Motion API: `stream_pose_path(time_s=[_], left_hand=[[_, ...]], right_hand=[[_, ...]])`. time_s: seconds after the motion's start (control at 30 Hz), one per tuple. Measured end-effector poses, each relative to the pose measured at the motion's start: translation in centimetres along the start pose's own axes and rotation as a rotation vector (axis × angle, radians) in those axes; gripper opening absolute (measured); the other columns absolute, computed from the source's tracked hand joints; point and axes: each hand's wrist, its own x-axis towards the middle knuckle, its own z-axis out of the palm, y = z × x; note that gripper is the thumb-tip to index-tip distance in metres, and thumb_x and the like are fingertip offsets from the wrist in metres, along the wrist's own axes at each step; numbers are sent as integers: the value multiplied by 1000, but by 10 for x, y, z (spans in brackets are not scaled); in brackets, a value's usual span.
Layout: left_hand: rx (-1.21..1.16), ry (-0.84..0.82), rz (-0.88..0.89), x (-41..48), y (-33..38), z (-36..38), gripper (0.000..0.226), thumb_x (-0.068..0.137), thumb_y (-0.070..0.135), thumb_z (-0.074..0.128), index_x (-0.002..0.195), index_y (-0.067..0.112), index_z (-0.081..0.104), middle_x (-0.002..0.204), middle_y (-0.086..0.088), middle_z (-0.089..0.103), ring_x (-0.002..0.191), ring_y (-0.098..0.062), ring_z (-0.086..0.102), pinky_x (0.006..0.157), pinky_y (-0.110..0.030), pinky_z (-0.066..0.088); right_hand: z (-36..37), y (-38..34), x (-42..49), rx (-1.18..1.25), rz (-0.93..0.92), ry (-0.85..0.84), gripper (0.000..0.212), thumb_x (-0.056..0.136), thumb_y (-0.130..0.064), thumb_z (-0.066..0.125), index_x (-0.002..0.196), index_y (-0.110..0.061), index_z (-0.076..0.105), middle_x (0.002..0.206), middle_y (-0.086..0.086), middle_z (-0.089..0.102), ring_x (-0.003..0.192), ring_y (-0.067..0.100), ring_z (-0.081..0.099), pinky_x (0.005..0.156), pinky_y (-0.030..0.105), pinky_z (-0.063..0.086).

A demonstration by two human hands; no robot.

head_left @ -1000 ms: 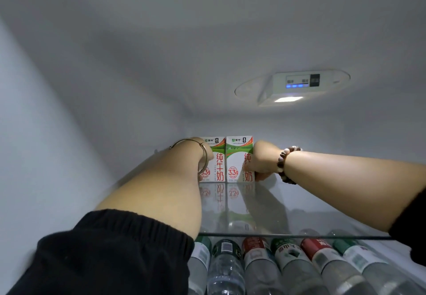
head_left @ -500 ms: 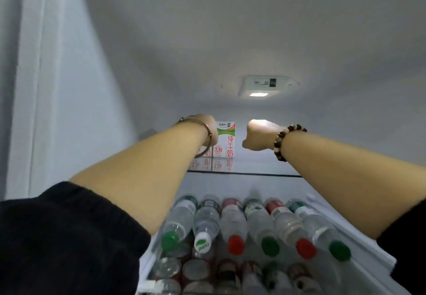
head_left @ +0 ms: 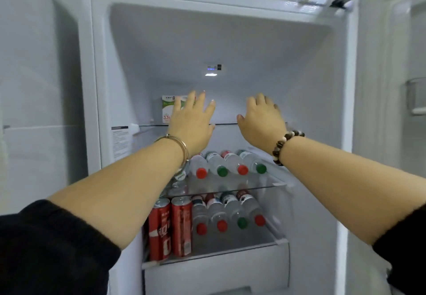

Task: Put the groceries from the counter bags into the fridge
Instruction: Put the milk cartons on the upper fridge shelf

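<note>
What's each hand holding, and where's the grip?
Nothing. Left hand and right hand are both open, fingers spread; the milk cartons sit on the top shelf.

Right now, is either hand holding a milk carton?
No, the left hand and the right hand are both open with fingers spread, and the carton stands on the top shelf.

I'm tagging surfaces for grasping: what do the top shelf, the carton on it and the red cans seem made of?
Top shelf: probably clear glass, glossy; thin see-through edge. Carton: printed paperboard, likely coated; flat boxy faces with print. Red cans: metal, likely aluminium, glossy; silvery rims above red print.
</note>
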Motion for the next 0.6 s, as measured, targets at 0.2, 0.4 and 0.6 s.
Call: stream_pose_path(time_s=[0.2, 0.4, 0.6], left_hand=[[-180, -30, 13, -64, 65, -11, 65, 98, 47, 28, 150, 22, -1, 158, -8, -8, 145, -29, -10, 115, -52, 1], [-351, -71, 86, -116, 141, -27, 65, 98, 44, 32, 151, 20, 3, 158, -9, -6, 145, -29, -10, 115, -53, 3], [-439, -35, 204, -136, 212, -70, 66, 98, 43, 32, 151, 20, -1, 158, -8, -6, 145, -27, -9, 116, -50, 3]], right_hand=[[-21, 27, -92, -189, 19, -48, 56, 98, -39, 34, 142, -6, 24, 153, 16, 16, 140, 33, 16, 113, 49, 18], [-47, 68, -177, -252, 92, -152, 58, 98, -42, 29, 145, -8, 18, 155, 15, 9, 143, 31, 8, 114, 49, 13], [-93, 118, -244, -348, 142, -184, 60, 98, -43, 29, 145, -6, 19, 155, 17, 11, 142, 33, 10, 113, 49, 13]])
